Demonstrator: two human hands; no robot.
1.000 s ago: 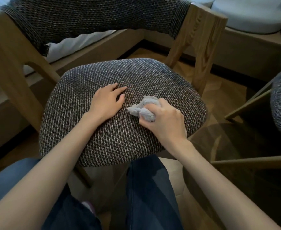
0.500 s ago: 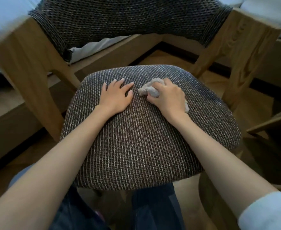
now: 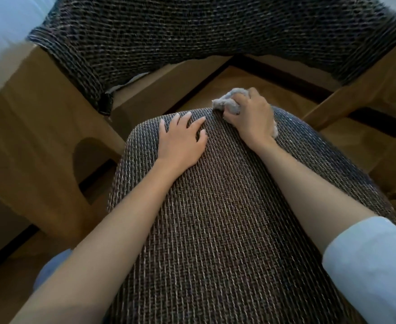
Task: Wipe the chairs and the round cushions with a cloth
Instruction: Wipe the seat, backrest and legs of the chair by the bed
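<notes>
Forward goes the right hand (image 3: 250,118), fingers bunched round the cloth (image 3: 229,102) — now at the seat's (image 3: 215,218) back edge; left hand (image 3: 180,143) flat, bracing — the stroke looks finished.

The chair seat (image 3: 215,218) fills the lower centre of frame.
On its upper edge, my left grip (image 3: 180,141) lies left of the cloth (image 3: 230,101) under my right grip (image 3: 250,120); backrest (image 3: 192,31) above.

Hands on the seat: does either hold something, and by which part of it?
The right hand grips the grey cloth around its bunched middle, ends sticking out. The left hand holds nothing; it rests flat on the chair seat.
</notes>
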